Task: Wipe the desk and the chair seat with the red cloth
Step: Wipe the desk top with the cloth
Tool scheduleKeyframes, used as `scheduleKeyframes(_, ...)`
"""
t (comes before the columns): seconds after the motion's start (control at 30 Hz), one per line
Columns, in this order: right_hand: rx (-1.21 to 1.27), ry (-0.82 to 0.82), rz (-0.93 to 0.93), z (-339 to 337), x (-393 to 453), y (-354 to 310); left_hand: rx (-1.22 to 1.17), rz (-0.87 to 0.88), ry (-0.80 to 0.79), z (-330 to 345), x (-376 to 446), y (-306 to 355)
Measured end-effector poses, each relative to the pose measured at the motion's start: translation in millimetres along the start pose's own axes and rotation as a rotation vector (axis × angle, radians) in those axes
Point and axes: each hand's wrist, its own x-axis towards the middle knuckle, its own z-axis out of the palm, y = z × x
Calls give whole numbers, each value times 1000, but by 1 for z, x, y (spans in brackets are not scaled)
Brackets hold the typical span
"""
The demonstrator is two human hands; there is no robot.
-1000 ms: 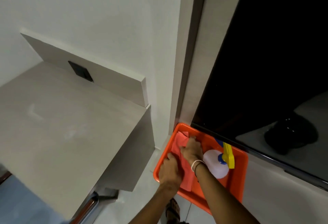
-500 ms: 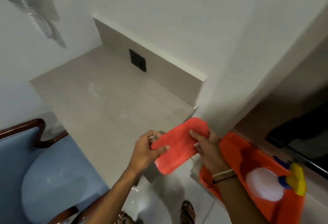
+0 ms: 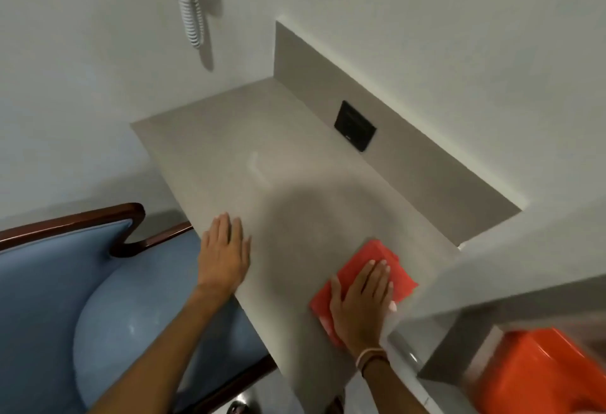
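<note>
The red cloth [image 3: 373, 257] lies folded flat on the beige desk [image 3: 288, 184] near its right end. My right hand [image 3: 362, 302] presses down on the cloth with the palm flat and the fingers spread. My left hand [image 3: 224, 254] rests flat on the desk's near edge, fingers apart, holding nothing. The chair [image 3: 65, 230] has a dark wooden frame and a light blue seat [image 3: 124, 331], which sits under my left forearm, to the left of the desk.
A black socket plate [image 3: 355, 125] is set in the desk's back panel. A coiled cord [image 3: 192, 16] hangs on the wall above. An orange tray [image 3: 537, 377] sits on the floor at the lower right, past a wall corner [image 3: 492, 269].
Both hands lifted the red cloth out of the orange tray and carried it left. The cloth now lies on the desk under my right hand. My left hand let go and moved to the desk edge.
</note>
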Motion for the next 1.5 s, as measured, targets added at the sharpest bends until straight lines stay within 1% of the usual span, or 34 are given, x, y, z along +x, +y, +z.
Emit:
scheduleKeyframes(0.07,-13,18,71,15,13,-18,42,5,8,4,32,-36)
scheduleKeyframes(0.17,-27,59,142,30,54,-54,18,-21,43,6,83,-77)
scheduleKeyframes(0.27,-80,77,35,43,108,-90,-45,-63,76,9,121,-102)
scheduleKeyframes(0.37,-62,60,-169,51,173,-140,-61,-67,139,17,134,-111)
scheduleKeyframes(0.5,-121,-27,-629,64,249,-232,-120,-91,168,21,137,-112)
scheduleKeyframes(0.57,-184,-85,-842,64,270,-266,-154,-94,169,21,138,-112)
scheduleKeyframes(0.6,-212,-107,-934,63,273,-273,-170,-92,174,20,138,-112)
scheduleKeyframes(0.67,-245,-131,-1103,59,265,-267,-203,-81,190,18,136,-112)
scheduleKeyframes(0.7,-251,-135,-1174,57,253,-255,-212,-72,194,18,135,-112)
scheduleKeyframes(0.77,-227,-140,-1259,55,211,-217,-217,-65,191,17,134,-112)
scheduleKeyframes(0.83,-163,-151,-1253,54,154,-166,-191,-58,172,16,133,-112)
scheduleKeyframes(0.87,-124,-153,-1199,52,123,-135,-168,-52,159,15,133,-112)
scheduleKeyframes(0.93,-72,-139,-1010,45,67,-72,-121,-30,132,15,132,-113)
scheduleKeyframes(1.03,-123,-115,-717,30,18,9,-82,-17,119,14,129,-112)
scheduleKeyframes(1.1,-205,-101,-561,24,13,36,-79,-19,121,15,128,-111)
scheduleKeyframes(1.13,-217,-89,-501,23,15,37,-75,-23,128,15,129,-111)
scheduleKeyframes(1.2,-189,-57,-419,27,25,20,-82,-40,146,17,130,-110)
scheduleKeyframes(1.23,-166,-38,-414,32,30,3,-96,-49,152,17,131,-109)
scheduleKeyframes(1.27,-141,-24,-447,38,34,-19,-111,-54,154,18,131,-108)
scheduleKeyframes(1.33,-99,-15,-574,53,40,-70,-170,-53,139,18,132,-109)
scheduleKeyframes(1.4,-92,6,-636,68,49,-123,-356,-94,106,13,134,-111)
scheduleKeyframes(1.47,-66,19,-586,73,56,-170,-706,-242,52,-4,130,-115)
scheduleKeyframes(1.5,-40,12,-566,73,59,-190,-852,-310,80,-11,125,-121)
